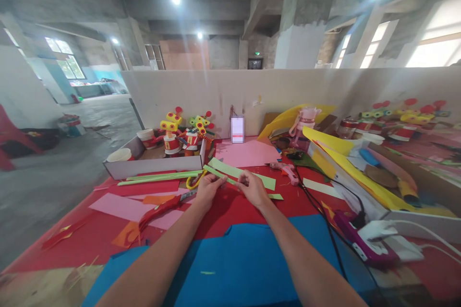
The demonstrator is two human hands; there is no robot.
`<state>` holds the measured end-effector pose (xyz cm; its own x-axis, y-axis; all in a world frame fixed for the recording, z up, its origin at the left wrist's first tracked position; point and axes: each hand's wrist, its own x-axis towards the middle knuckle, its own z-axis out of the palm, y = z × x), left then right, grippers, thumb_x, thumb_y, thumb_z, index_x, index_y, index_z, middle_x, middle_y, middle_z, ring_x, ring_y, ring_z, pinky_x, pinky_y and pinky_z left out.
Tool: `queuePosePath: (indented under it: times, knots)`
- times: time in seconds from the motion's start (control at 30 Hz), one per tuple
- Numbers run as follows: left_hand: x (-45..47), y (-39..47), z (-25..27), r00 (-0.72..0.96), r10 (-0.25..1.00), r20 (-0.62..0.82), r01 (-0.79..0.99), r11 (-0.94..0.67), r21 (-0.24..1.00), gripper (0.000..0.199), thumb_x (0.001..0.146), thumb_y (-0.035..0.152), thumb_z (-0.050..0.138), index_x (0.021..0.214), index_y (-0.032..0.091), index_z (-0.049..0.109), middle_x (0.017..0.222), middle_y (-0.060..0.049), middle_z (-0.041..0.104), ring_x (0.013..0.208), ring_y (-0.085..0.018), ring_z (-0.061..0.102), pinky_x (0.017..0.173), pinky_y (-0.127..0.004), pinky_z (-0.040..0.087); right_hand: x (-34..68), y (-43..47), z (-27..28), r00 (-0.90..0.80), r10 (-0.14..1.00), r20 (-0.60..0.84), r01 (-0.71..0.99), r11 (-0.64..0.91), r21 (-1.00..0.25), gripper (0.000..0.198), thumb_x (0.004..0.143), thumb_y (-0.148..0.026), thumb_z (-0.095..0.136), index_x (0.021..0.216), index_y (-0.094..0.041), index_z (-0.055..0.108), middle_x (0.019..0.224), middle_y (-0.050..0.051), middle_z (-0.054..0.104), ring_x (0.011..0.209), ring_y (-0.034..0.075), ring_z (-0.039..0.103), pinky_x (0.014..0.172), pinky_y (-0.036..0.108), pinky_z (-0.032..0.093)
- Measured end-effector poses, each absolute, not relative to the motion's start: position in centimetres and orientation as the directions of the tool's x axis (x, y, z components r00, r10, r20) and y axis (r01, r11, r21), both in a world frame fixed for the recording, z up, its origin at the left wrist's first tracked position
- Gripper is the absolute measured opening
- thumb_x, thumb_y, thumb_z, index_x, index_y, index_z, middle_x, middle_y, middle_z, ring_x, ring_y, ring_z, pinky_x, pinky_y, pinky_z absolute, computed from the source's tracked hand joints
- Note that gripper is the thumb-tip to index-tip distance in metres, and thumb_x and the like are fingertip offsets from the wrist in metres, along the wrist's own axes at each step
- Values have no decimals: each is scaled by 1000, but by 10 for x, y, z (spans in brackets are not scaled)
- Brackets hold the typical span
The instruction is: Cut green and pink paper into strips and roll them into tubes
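Observation:
My left hand pinches a narrow light-green paper strip between thumb and fingers. Close by, my right hand has its fingertips closed on the same strip's other end. Behind both hands lies a wider light-green paper piece. Beside my left hand is a yellow loop-shaped handle, partly hidden. More long green strips rest to the left, near pink paper and a red-handled cutter or scissors. Blue paper spreads under my forearms.
A white box with paper-cup figures stands at the back left. A phone leans upright behind pink paper. On the right are a pink glue gun, cables, a purple power strip and a box with yellow sheets.

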<state>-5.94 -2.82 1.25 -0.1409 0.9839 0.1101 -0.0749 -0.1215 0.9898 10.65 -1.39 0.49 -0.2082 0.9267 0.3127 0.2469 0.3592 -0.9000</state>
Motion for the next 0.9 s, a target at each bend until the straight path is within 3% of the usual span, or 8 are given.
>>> queuePosePath:
  times: [0.13,0.27,0.4,0.6,0.73,0.8,0.9]
  knots:
    - [-57,-29,12,-138,981,138,-66,-148,987,33,55,39,82,51,13,62,50,-1,59,48,-9,48,50,-22,37,104,-14,4,-256,917,307,224,365,-904,14,77,-31,59,83,-19,64,71,1,68,63,16,62,57,25,45]
    - [-57,-30,12,-106,986,130,-45,-136,990,33,58,40,80,50,13,62,48,0,58,47,-9,47,49,-22,37,105,-16,8,-266,899,347,340,425,-839,18,80,-30,57,72,-19,68,63,0,65,61,16,59,57,25,40]
    - [-57,-30,13,-129,981,146,-50,-154,987,32,57,39,81,51,13,63,50,-1,59,49,-9,49,51,-21,39,107,-16,9,-274,895,352,366,435,-823,21,82,-29,56,67,-19,68,60,0,64,59,15,57,55,24,37]
    - [-51,-34,13,-5,998,68,-63,-68,996,35,56,43,80,52,13,63,49,-1,59,45,-11,48,45,-23,40,106,-13,4,-271,886,377,383,459,-802,20,82,-28,56,68,-20,68,62,0,65,60,15,58,57,25,37]
    - [-54,-31,13,-64,991,119,-14,-120,993,35,56,42,81,47,13,62,48,-2,59,47,-10,49,49,-22,39,105,-12,2,-276,877,392,284,464,-839,11,77,-30,61,80,-20,65,75,1,69,70,16,61,65,25,44]
    - [-57,-29,13,-106,986,132,-23,-135,991,34,54,41,82,49,13,64,48,-2,60,48,-10,49,50,-21,39,106,-12,2,-262,874,409,256,472,-844,15,75,-31,64,84,-20,61,78,1,68,72,16,61,67,25,45]
    - [-59,-27,13,-121,986,116,-60,-123,991,33,53,41,83,51,13,65,49,-2,60,47,-10,49,49,-22,39,109,-13,5,-269,869,416,271,483,-833,15,75,-33,64,78,-20,58,76,0,66,70,15,60,68,25,46]
